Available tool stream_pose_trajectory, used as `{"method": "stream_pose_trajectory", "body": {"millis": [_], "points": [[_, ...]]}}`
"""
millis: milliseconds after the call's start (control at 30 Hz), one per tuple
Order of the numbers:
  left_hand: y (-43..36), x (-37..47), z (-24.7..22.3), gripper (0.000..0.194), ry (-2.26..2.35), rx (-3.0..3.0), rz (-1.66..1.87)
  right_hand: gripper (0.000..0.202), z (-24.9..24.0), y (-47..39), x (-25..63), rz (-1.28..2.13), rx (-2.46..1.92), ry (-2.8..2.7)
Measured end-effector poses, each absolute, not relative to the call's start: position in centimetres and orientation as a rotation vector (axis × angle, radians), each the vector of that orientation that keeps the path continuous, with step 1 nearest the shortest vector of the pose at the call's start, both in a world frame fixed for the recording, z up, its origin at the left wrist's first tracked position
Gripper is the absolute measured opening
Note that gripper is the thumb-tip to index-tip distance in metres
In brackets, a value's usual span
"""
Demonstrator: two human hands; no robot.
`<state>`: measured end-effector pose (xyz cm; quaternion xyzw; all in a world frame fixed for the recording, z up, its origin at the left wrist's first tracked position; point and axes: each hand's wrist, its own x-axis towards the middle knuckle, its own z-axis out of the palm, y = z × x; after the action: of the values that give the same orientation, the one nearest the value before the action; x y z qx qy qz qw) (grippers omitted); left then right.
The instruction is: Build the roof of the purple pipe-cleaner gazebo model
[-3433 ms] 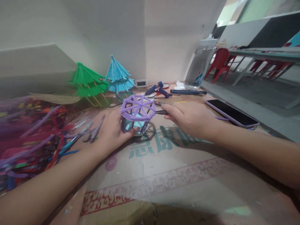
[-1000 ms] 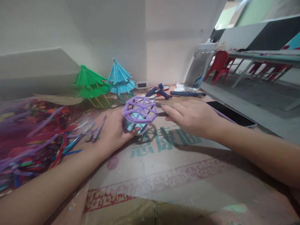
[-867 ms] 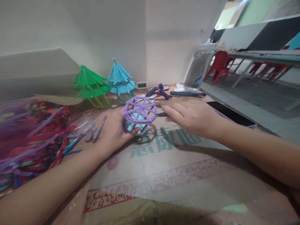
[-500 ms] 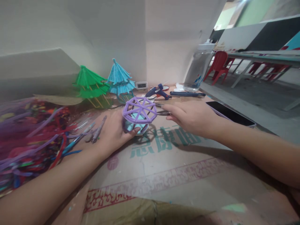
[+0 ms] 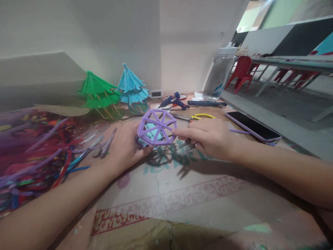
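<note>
A purple wheel-shaped frame with spokes (image 5: 160,125) is held up over the cardboard, tilted, with a light blue piece under it. My left hand (image 5: 130,142) grips it from the left, thumb at its lower edge. My right hand (image 5: 205,137) is closed around a small metal tool (image 5: 188,145), blurred, and its fingertips are at the frame's right edge. Scissors with yellow handles (image 5: 203,116) lie just behind my right hand.
Green (image 5: 97,92) and blue (image 5: 132,86) layered umbrella shapes, a glue gun (image 5: 173,101), a dark blue cutter (image 5: 206,104) and a clear bottle (image 5: 220,74) stand or lie behind. A phone (image 5: 253,126) is at right; tangled colourful strips (image 5: 33,152) lie left, beside pens.
My right hand has moved lower, its tool now below the frame's right edge, and the yellow-handled scissors have come into sight. The purple frame has tilted and shifted slightly right.
</note>
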<state>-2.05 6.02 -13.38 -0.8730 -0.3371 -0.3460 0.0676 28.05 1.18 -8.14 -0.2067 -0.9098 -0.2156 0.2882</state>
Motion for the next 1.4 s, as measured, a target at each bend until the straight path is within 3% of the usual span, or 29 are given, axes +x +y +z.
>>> {"method": "stream_pose_trajectory", "body": {"millis": [200, 400, 567, 767, 933, 1033, 1133, 1267, 1400], "points": [[5.9, -2.0, -13.2, 0.058, -0.953, -2.617, -1.07, 0.029, -7.8, 0.7, 27.7, -0.764, -0.503, -2.436], [5.9, -2.0, -13.4, 0.059, -0.993, -2.627, -1.053, 0.025, -8.1, 0.8, 27.5, -0.659, -0.513, -2.383], [6.2, -1.9, -13.5, 0.06, -1.14, -2.663, -1.06, 0.026, -8.0, 0.9, 27.7, -0.369, -0.7, -2.376], [6.5, -1.8, -13.6, 0.059, -1.142, -2.736, -1.099, 0.01, -8.4, 1.1, 27.2, 0.039, -0.98, -2.218], [6.3, -1.9, -13.5, 0.061, -1.084, -2.663, -1.084, 0.029, -8.9, 1.2, 25.7, 0.613, -1.219, -1.942], [6.1, -1.8, -13.3, 0.059, -0.991, -2.616, -1.119, 0.033, -9.1, 0.9, 25.1, 0.766, -1.207, -1.862], [6.0, -1.7, -13.1, 0.062, -0.974, -2.582, -1.143, 0.027, -9.5, 0.9, 25.5, 0.624, -1.162, -1.885], [5.9, -1.7, -13.1, 0.059, -1.036, -2.589, -1.12, 0.009, -10.3, 1.7, 27.1, 0.08, -0.942, -2.127], [5.7, -1.7, -13.2, 0.059, -1.009, -2.618, -1.115, 0.023, -10.1, 2.3, 28.1, -0.32, -0.716, -2.266]]}}
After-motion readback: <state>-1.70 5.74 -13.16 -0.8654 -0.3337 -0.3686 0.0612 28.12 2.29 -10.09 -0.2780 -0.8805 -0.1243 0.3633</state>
